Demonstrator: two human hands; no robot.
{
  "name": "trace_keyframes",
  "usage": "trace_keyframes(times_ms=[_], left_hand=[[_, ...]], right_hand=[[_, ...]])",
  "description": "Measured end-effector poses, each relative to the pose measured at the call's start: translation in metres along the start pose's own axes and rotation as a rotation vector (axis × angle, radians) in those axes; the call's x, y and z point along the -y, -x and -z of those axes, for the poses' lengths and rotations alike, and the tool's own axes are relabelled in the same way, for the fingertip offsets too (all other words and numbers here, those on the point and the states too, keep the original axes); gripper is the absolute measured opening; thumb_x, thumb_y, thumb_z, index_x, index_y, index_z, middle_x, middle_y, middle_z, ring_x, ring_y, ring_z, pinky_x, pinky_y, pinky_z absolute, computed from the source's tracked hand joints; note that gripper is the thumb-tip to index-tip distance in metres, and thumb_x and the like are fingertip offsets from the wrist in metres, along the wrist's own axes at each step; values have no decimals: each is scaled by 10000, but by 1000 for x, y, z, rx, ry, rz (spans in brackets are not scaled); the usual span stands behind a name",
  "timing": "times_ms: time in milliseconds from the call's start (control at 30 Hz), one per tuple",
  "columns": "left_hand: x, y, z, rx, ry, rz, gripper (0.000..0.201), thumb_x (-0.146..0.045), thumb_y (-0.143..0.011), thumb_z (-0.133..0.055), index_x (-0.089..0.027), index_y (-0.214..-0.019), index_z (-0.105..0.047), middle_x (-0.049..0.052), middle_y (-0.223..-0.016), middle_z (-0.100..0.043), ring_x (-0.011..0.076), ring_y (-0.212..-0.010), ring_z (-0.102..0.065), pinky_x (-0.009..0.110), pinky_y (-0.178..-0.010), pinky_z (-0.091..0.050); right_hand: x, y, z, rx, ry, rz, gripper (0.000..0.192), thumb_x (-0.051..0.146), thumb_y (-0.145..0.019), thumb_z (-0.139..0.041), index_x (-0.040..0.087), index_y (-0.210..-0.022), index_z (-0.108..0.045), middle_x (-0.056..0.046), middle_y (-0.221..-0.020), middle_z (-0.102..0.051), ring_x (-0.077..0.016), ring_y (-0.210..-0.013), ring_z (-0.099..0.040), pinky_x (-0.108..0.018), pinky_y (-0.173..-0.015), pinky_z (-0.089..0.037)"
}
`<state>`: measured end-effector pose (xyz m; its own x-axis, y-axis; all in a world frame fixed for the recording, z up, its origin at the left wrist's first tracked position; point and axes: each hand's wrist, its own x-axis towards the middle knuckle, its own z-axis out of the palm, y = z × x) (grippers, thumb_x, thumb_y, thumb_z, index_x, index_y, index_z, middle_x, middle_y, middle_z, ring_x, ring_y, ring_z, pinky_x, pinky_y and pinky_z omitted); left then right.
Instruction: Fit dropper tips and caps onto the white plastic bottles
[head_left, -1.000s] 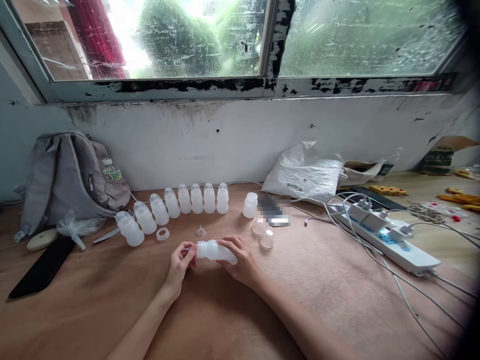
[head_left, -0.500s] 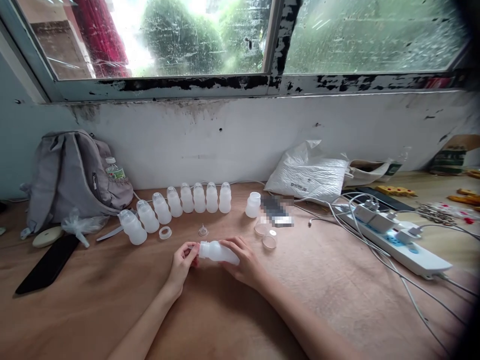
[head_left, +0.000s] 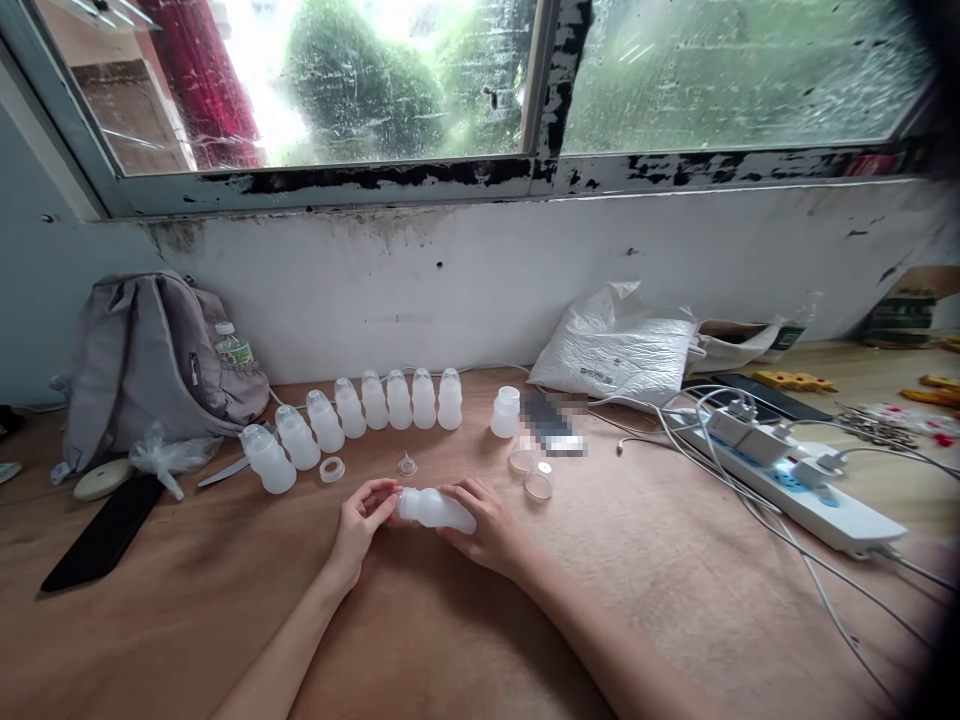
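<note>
My right hand (head_left: 487, 525) grips a small translucent white bottle (head_left: 439, 509) that lies on its side just above the wooden table (head_left: 225, 600), neck pointing left. At that neck, the fingertips of my left hand (head_left: 361, 518) are pinched together; what they pinch is too small to make out. Behind my hands, a clear teat (head_left: 407, 465), a white screw ring (head_left: 331, 469) and two clear caps (head_left: 537, 485) lie loose. Farther back, a row of several capped bottles (head_left: 360, 415) curves along the table, and one open bottle (head_left: 506, 411) stands apart to the right.
A grey backpack (head_left: 142, 360) with a water bottle in its pocket leans on the wall at left. A black phone (head_left: 101, 535) lies before it. At right are a white plastic bag (head_left: 619, 350), a power strip (head_left: 795, 480) with plugged chargers, and trailing cables (head_left: 817, 590).
My left fingers have closed tighter onto the bottle's neck. The bottle and right hand stay nearly where they were; the view has shifted slightly.
</note>
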<state>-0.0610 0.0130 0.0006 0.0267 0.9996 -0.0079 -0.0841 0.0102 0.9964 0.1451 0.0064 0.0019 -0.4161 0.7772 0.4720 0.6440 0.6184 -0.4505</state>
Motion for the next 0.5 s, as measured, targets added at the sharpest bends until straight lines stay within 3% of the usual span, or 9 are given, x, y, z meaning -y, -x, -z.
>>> trace_keyframes(times_ms=[100,167,267,367,500], left_hand=[[0,-2,2,8,5,-65,366,-317,-661,-643,-163,-986,-574,99,-1024,-631,225,-1014,-541,292,-821,-422],[0,-5,4,-67,-53,-95,385,-347,-677,-624,-168,-1010,-550,102,-1063,-607,222,-1025,-531,287,-812,-417],[1,-9,7,-129,-178,-73,407,-418,-702,-584,-162,-1013,-523,85,-903,-643,202,-878,-576,278,-717,-426],[2,-10,8,-32,-204,-45,397,-421,-723,-555,-158,-1016,-507,31,-701,-633,161,-686,-573,262,-638,-423],[-1,-4,5,88,-155,-65,346,-327,-667,-620,-170,-967,-547,19,-746,-601,161,-712,-563,242,-607,-435]], right_hand=[[0,0,0,-11,7,9,415,270,-728,-604,215,-1123,-489,-77,-978,-554,-229,-887,-510,-356,-774,-412],[0,0,-1,-19,7,4,422,264,-735,-597,215,-1138,-480,-79,-990,-551,-231,-899,-506,-361,-785,-411],[-1,0,-2,-29,14,3,423,260,-738,-596,209,-1141,-478,-81,-997,-550,-227,-901,-504,-361,-791,-411],[-1,0,-2,-24,20,16,426,268,-730,-606,208,-1135,-486,-79,-994,-551,-222,-896,-504,-353,-783,-413],[0,0,1,14,26,42,440,264,-705,-628,216,-1122,-499,-73,-984,-553,-218,-890,-505,-347,-773,-410]])
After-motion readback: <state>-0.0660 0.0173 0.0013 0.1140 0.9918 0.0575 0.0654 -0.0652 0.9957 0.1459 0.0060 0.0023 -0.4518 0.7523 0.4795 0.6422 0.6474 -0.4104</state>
